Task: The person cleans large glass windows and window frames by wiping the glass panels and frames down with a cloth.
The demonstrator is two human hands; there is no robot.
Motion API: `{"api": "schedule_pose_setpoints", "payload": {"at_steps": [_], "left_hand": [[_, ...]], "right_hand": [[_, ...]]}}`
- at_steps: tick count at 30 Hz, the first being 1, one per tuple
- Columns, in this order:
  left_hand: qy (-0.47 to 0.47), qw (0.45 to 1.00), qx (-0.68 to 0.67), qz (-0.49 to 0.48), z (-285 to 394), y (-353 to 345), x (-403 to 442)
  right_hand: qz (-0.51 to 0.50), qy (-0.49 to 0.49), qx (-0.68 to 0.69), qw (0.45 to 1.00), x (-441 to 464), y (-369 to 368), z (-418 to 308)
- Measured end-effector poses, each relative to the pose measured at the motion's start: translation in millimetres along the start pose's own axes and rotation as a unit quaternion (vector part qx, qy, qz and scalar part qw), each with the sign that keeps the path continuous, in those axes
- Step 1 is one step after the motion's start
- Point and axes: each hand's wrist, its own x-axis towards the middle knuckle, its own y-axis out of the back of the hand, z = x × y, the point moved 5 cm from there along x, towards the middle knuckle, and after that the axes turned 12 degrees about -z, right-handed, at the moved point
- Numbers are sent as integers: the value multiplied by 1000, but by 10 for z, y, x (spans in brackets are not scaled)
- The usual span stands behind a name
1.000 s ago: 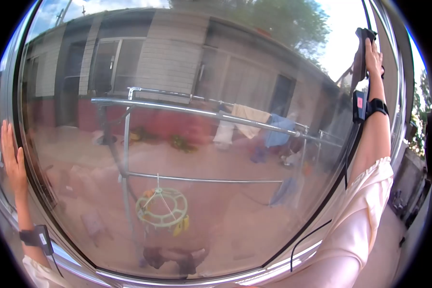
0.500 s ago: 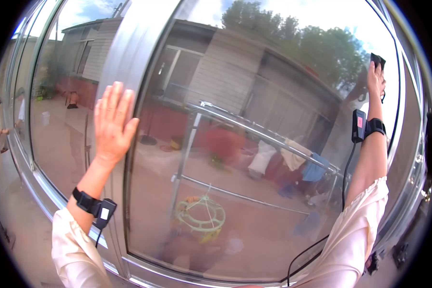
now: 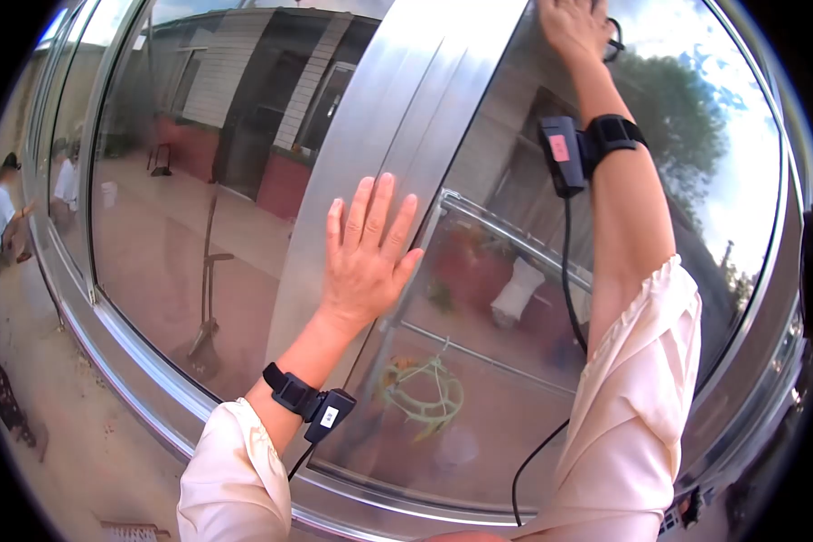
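My left hand (image 3: pixel 366 266) lies flat with fingers spread on the wide metal post (image 3: pixel 370 117), near its right edge, and holds nothing. My right hand (image 3: pixel 576 27) is raised against the upper part of the right glass pane (image 3: pixel 677 235), its fingertips cut off by the top edge of the view. Beside it shows a looped edge of a black cloth (image 3: pixel 613 41), the rest hidden by the hand. Each forearm wears a black strap with a small box and a cable.
Another glass pane (image 3: pixel 190 271) stands left of the post. At the far left a person (image 3: pixel 4 217) in a white top crouches by the metal frame. A drying rack (image 3: pixel 488 226) and a green round hanger (image 3: pixel 425 393) show in the right pane.
The view has swung left, bringing the post and left pane toward the middle. My left hand has moved onto the post; my right hand appears higher and further left in view.
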Motion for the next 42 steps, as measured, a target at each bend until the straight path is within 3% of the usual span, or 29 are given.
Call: {"api": "schedule_pose_setpoints", "payload": {"at_steps": [4, 8, 10, 12, 15, 19, 20, 24, 25, 26, 28, 31, 32, 37, 38, 40, 42], "left_hand": [[-8, 1000, 14, -8, 21, -15, 28], [-8, 998, 57, 8, 28, -29, 14], [-11, 997, 81, 14, 17, -25, 16], [-26, 994, 99, 24, 14, -14, 25], [-43, 993, 107, 31, -4, 3, 35], [-90, 990, 106, 37, -70, -3, 76], [-97, 991, 81, 52, -90, 21, 86], [-23, 992, 103, 72, -479, -93, -40], [-18, 992, 102, 74, -528, -123, -79], [17, 993, 96, 65, -622, -126, -97], [85, 992, 88, 38, -686, -70, -149], [122, 987, 101, 2, -622, -54, -161], [105, 984, 142, -3, -696, -70, -149], [82, 980, 181, 34, -1072, -115, -241], [39, 970, 232, 58, -1003, -97, -202], [23, 980, 184, 77, -687, -81, -154], [11, 972, 223, 79, -303, -59, -65]], "right_hand": [[53, 30, 70, 996, -307, -46, -188], [52, 209, 105, 971, -1145, 297, -129], [5, 268, 119, 956, -1454, 444, 158], [-7, 255, 90, 963, -1543, 539, 728], [-30, 116, 2, 993, -1390, 583, 2051], [-67, -87, -41, 993, -1206, 653, 4037], [-56, -87, -48, 994, -1119, 607, 4598], [-97, -201, -78, 972, -1145, 946, 5754], [-91, -188, -72, 975, -1072, 939, 6167], [-111, -208, -49, 971, -1039, 1008, 6337], [-196, -118, -86, 970, -1060, 1165, 6119], [-222, -119, -108, 962, -1011, 1235, 6241], [-76, -144, -109, 981, -583, 1005, 7454], [-69, -153, -143, 975, -459, 948, 7904], [-102, -167, -150, 969, -591, 997, 7549], [-128, -176, -219, 951, -437, 903, 7824], [-149, -209, -281, 925, -309, 818, 8005]]}}
